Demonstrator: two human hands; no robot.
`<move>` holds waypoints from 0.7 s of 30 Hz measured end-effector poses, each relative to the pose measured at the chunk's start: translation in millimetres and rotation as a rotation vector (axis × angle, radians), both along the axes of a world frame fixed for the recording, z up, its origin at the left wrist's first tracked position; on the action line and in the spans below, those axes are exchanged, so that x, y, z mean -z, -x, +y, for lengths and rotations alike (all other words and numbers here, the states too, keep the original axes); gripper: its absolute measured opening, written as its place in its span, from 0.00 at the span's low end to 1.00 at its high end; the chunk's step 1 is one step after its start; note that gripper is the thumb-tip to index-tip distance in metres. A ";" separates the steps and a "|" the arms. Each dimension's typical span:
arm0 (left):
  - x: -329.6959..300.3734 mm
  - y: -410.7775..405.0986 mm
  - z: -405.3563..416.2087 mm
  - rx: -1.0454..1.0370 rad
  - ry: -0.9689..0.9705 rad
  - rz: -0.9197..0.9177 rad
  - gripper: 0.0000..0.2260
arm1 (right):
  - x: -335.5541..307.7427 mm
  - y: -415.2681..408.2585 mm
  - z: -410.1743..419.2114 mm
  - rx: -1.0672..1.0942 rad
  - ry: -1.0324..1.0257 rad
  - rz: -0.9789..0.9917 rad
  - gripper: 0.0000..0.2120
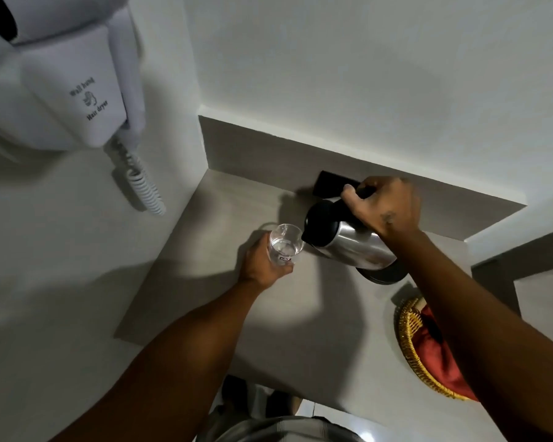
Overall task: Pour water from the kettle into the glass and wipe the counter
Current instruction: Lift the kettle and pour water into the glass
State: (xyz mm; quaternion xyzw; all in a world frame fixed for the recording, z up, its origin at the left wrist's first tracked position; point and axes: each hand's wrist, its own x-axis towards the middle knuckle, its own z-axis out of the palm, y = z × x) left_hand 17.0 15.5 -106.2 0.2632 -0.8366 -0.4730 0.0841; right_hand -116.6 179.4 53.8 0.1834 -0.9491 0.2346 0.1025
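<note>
One stainless-steel electric kettle with a black lid and black handle (345, 240), one clear drinking glass (284, 245), one round woven wicker basket (411, 349) holding a red cloth (434, 352), one black rectangular object (331, 183) against the back ledge, and one white wall-hung hair dryer with a coiled cord (74, 87) are in view, along with two bare hands.

The kettle is tilted over to the left above the pale grey counter (230, 314), its black spout end just at the rim of the glass. Its metal body is shiny and reflects light along the side; the dark base faces down to the right. The glass is a plain transparent tumbler with a small dark label low on its side, and some clear water shows inside it. It is held near the middle of the counter, left of the kettle; whether its bottom touches the surface cannot be told.

The left hand (262, 264) is wrapped around the lower part of the glass, fingers curled closed on it. The right hand (385, 208) is clenched around the kettle's black handle from above, holding the kettle tipped.
</note>
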 end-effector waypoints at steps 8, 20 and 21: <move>-4.4 -1.1 -0.4 0.014 0.012 -0.017 0.33 | -22.1 -4.5 -24.9 -0.153 -0.157 0.166 0.18; -4.5 -2.7 -0.6 0.007 -0.002 -0.017 0.33 | -30.9 -12.9 -51.5 -0.347 -0.276 0.328 0.20; -4.4 -2.4 -0.4 0.005 -0.002 -0.018 0.33 | -31.6 -12.9 -52.9 -0.352 -0.279 0.336 0.20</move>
